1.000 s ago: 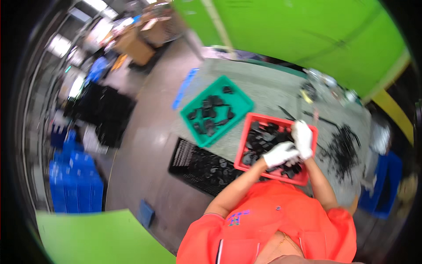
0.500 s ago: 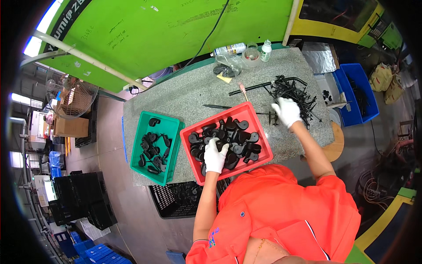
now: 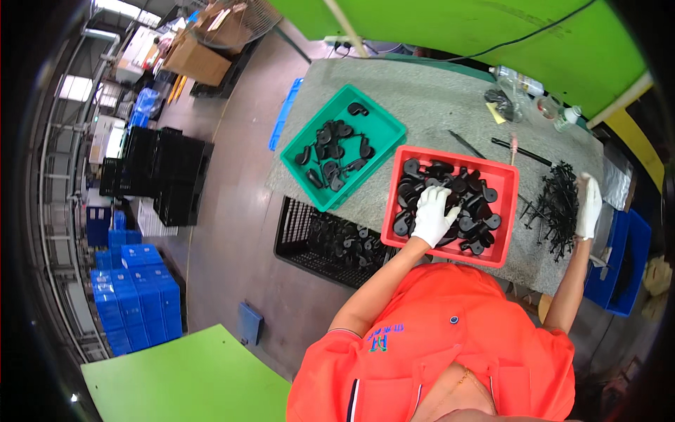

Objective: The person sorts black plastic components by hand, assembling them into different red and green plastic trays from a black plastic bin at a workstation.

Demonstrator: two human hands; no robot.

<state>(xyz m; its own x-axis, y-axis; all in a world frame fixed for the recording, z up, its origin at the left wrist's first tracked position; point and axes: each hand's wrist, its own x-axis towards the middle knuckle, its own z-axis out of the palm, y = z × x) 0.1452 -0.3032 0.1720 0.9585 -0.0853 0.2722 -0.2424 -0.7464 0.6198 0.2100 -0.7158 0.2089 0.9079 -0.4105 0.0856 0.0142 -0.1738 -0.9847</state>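
Note:
My left hand (image 3: 434,216), in a white glove, reaches into a red bin (image 3: 505,243) of black plastic parts with round ends (image 3: 475,204). Its fingers rest on the parts, thumb spread away from them; no part clearly shows in its grip. At the right edge of a tangled pile of thin black plastic sprues (image 3: 557,211), my gloved right hand (image 3: 590,205) is held on edge with fingers stretched out. Nothing shows in it. A green bin (image 3: 385,156) left of the red one holds several similar black parts.
A black crate (image 3: 292,246) of parts stands below the table's (image 3: 429,98) near edge. A spray can (image 3: 520,81), a tape roll (image 3: 548,107) and a small white bottle (image 3: 568,118) line the back. A blue bin (image 3: 626,264) sits at the right.
The view has swung left, so the table appears farther right. My right hand has gone from on top of the sprue pile to its right edge. My left hand stays in the red bin.

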